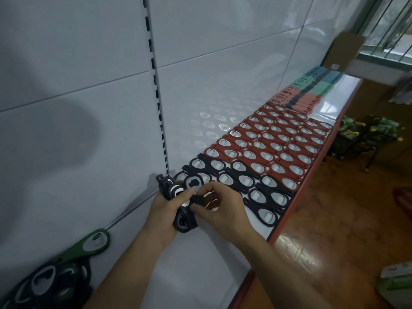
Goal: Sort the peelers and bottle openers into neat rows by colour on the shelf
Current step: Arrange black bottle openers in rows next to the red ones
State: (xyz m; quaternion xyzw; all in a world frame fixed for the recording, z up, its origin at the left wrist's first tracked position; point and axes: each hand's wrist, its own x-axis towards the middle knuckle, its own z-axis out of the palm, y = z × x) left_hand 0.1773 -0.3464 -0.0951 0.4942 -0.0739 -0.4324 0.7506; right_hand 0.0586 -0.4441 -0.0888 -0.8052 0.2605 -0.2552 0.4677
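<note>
**Black openers held over the shelf, both hands busy**

At the far left, low on the shelf (223, 255), lies a loose pile of green and black openers (55, 273), leaning against the white back panel (89, 108). To the right of it, the left hand (163, 216) is closed around a bundle of black bottle openers (185, 221); the bundle sticks out above and below the fist. Just beside it, the right hand (223, 206) pinches the handle of one black opener (193, 182) between thumb and fingers, with its metal ring pointing up to the panel. The two hands touch each other, above the near end of the rows.

Further right, the black rows (256, 188) lie flat on the shelf, side by side. After them come the red rows (278, 141), which are longer and reach to the red front edge. At the far end the peelers (312, 90) are set in blocks of pink, green and blue. Behind them stands a cardboard box (347, 47), near a window (392, 23).
</note>
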